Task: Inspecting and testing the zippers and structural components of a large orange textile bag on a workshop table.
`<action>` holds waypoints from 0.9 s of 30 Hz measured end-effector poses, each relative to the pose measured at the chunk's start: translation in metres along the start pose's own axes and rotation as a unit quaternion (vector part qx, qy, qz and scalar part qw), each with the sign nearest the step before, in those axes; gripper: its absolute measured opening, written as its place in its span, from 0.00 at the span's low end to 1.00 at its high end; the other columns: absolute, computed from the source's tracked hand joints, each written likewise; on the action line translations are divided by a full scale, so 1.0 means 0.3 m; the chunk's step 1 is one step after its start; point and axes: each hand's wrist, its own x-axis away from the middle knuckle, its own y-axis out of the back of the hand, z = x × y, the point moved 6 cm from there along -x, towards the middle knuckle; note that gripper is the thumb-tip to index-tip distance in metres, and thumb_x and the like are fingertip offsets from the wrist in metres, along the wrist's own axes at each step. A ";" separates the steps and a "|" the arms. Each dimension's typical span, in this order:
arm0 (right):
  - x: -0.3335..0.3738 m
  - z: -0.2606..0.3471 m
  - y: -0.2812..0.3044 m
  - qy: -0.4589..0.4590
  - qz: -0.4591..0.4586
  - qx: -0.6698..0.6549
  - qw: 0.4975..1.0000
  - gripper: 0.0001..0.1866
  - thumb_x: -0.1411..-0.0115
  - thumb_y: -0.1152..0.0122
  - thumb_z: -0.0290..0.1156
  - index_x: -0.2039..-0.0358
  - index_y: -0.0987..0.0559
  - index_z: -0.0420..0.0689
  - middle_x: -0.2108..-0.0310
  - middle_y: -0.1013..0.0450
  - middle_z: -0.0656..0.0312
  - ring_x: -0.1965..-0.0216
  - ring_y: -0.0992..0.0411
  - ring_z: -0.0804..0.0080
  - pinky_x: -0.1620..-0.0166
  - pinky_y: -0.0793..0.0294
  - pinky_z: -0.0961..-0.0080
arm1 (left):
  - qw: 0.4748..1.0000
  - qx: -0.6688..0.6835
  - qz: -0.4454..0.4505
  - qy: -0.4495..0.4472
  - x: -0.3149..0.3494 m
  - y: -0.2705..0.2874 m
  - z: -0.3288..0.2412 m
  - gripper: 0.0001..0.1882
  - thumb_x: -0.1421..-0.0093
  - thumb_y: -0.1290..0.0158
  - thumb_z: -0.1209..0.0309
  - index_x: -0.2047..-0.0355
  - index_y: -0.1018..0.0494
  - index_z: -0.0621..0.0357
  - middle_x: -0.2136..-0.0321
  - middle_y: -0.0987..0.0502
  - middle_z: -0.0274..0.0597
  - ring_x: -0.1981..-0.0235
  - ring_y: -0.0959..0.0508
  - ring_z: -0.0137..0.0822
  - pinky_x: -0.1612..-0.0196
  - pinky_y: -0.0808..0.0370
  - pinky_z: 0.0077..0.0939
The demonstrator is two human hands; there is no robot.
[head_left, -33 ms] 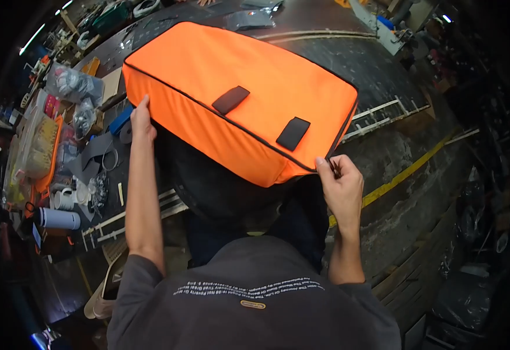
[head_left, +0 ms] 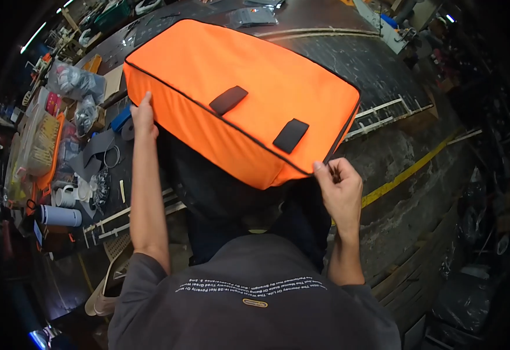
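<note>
A large boxy orange fabric bag (head_left: 249, 81) with black piping along its edges is held up in front of me, tilted. Two short dark tabs, one brownish (head_left: 229, 100) and one black (head_left: 291, 136), sit on its upper face near the edge closest to me. My left hand (head_left: 143, 119) grips the bag's left end, thumb on the near side and the other fingers mostly hidden. At the near right corner my right hand (head_left: 341, 185) pinches the piped edge between thumb and curled fingers.
A dark worktable (head_left: 319, 55) stretches behind the bag. On the left lie plastic-wrapped bundles (head_left: 77, 83), a clear tub (head_left: 42, 146), a white mug (head_left: 65, 197) and a light tumbler (head_left: 61, 216). A yellow floor line (head_left: 406, 175) runs at right; a beige basket (head_left: 112, 280) stands lower left.
The bag's near right corner has shifted slightly left and down with my right hand. Another person's fingers at the top edge are no longer in view.
</note>
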 end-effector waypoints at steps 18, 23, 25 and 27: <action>-0.026 0.011 -0.036 0.109 0.048 -0.043 0.992 0.18 0.30 0.31 0.32 0.75 0.23 0.37 0.82 0.34 0.67 0.76 0.38 0.85 0.73 0.38 0.76 | 0.721 -0.357 0.486 -0.342 1.035 -0.473 -0.262 0.10 0.36 0.40 0.74 0.55 0.18 0.61 0.63 0.20 0.48 0.59 0.21 0.50 0.53 0.24 0.40; -0.340 0.066 0.047 0.183 -0.085 0.119 0.972 0.17 0.27 0.36 0.40 0.65 0.18 0.37 0.72 0.26 0.51 0.72 0.27 0.58 0.65 0.29 0.63 | 0.741 -0.328 0.472 -0.348 1.073 -0.498 -0.276 0.09 0.34 0.43 0.75 0.55 0.18 0.61 0.64 0.21 0.50 0.59 0.19 0.51 0.55 0.21 0.43; -0.436 0.050 0.021 0.192 -0.096 0.193 0.957 0.17 0.29 0.34 0.43 0.60 0.14 0.40 0.65 0.22 0.49 0.64 0.22 0.49 0.59 0.25 0.58 | 0.739 -0.342 0.503 -0.291 1.071 -0.510 -0.269 0.07 0.34 0.42 0.74 0.57 0.19 0.61 0.63 0.22 0.49 0.60 0.19 0.50 0.55 0.21 0.42; -0.493 0.016 -0.020 0.181 -0.085 0.230 0.952 0.20 0.33 0.30 0.48 0.58 0.12 0.42 0.62 0.19 0.50 0.59 0.19 0.47 0.56 0.22 0.57 | 0.739 -0.348 0.503 -0.283 1.077 -0.515 -0.283 0.05 0.34 0.41 0.74 0.59 0.20 0.61 0.63 0.22 0.49 0.60 0.19 0.50 0.55 0.21 0.42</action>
